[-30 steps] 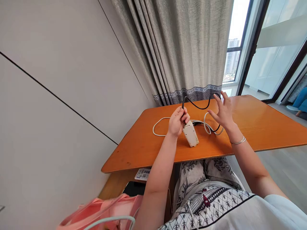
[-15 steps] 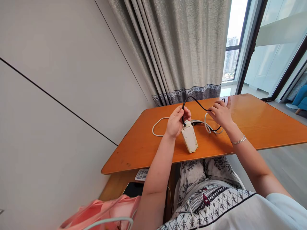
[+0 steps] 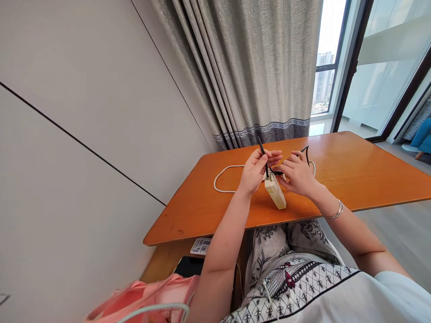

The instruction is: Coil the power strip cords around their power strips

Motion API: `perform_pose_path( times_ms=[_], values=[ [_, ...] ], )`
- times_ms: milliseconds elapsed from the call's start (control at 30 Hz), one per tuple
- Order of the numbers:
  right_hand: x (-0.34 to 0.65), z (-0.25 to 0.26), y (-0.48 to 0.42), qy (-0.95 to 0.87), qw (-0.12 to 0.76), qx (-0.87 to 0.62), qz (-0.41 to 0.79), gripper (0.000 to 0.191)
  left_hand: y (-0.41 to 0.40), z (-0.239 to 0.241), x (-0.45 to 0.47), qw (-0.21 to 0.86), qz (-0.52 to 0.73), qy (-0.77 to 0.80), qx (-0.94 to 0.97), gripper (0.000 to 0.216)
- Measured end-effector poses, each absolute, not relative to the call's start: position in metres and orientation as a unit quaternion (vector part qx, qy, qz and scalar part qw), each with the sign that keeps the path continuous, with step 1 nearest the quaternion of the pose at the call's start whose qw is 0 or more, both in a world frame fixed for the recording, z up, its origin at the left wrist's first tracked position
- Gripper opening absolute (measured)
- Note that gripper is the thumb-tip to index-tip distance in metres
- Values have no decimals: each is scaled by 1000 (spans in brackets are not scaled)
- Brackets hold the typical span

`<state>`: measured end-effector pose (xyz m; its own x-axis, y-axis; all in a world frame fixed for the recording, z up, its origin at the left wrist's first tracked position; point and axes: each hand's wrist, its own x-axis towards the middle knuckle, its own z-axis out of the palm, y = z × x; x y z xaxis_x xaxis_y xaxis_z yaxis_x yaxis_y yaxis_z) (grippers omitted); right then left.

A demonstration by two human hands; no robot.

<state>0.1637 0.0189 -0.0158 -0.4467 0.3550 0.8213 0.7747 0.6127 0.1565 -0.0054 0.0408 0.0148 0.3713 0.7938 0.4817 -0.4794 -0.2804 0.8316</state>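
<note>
A cream-coloured power adapter (image 3: 276,194) hangs tilted over the front part of the table, its narrow side turned partly to me. My left hand (image 3: 254,172) pinches a black cable (image 3: 261,146) close to where it enters the adapter's top. Beside it, my right hand (image 3: 298,174) has its fingers curled at the adapter's upper right, closed around part of the black cable; its fingertips are partly hidden. More black cable loops up behind the right hand. A white cable (image 3: 220,176) makes a loop on the table to the left and shows again behind the right hand.
The orange wooden table (image 3: 195,202) has rounded corners and a front edge near my lap. Below it, a shelf holds a dark flat device (image 3: 188,266) and a printed white item (image 3: 200,246). A pink bag (image 3: 144,298) sits lower left. A curtain (image 3: 262,67) hangs behind.
My right hand has moved left and down to the adapter. My left hand has shifted slightly right, and the adapter has turned onto its narrow side. The black cable's arch between the hands is gone.
</note>
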Motion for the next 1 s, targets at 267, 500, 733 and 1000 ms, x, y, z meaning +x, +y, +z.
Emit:
perform_pose_path(
  times_ms=[267, 500, 733, 1000],
  values=[
    [158, -5, 3, -835, 426, -289, -195, 12, 38, 10, -3, 569, 531, 152, 609, 41],
    [166, 7, 6, -802, 451, -308, -242, 19, 29, 14, -5, 538, 496, 192, 654, 45],
    [180, 27, 14, -781, 533, -305, -112, 31, 24, 13, -8, 611, 444, 186, 628, 44],
    [178, 26, 29, -778, 542, -304, -89, 39, 26, 12, -16, 697, 398, 113, 585, 46]
  ],
)
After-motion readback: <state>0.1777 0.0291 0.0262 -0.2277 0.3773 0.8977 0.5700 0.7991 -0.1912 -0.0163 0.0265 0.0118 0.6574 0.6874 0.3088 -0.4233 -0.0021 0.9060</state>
